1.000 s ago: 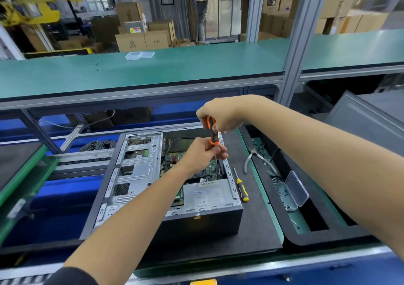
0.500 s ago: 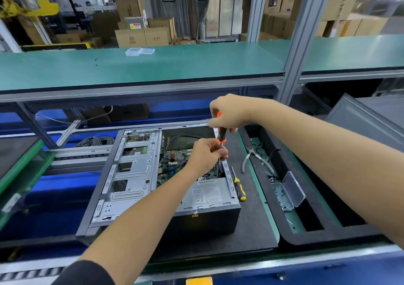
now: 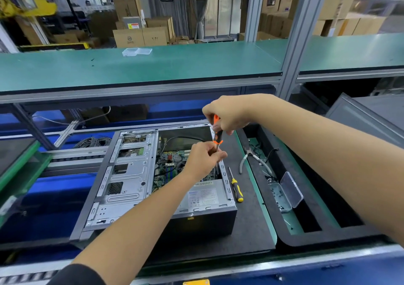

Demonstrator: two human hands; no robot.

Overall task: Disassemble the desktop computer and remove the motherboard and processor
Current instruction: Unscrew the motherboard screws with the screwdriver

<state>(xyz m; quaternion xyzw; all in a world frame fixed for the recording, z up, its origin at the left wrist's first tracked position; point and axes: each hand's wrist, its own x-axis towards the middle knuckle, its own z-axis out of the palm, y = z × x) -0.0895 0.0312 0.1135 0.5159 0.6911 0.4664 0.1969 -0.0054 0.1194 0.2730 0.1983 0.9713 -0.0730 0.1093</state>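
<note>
- Desktop computer [image 3: 153, 186]: lies open-side up on a dark mat [image 3: 251, 225], motherboard [image 3: 168, 166] exposed directly below the grip.
- Edges: case's right wall rail [image 3: 225, 175] runs just beside the screwdriver shaft; silver power supply [image 3: 207, 195] sits just nearer the person than the grip.
- Open room: bare mat right of the grip, holding a yellow screwdriver [image 3: 236, 186] and pliers [image 3: 251, 158].
- Right hand [image 3: 227, 114]: fingers curled around the orange-black screwdriver [image 3: 217, 135] handle, held upright.
- Left hand [image 3: 203, 160]: fingertips pinch the shaft just under the handle.
</note>
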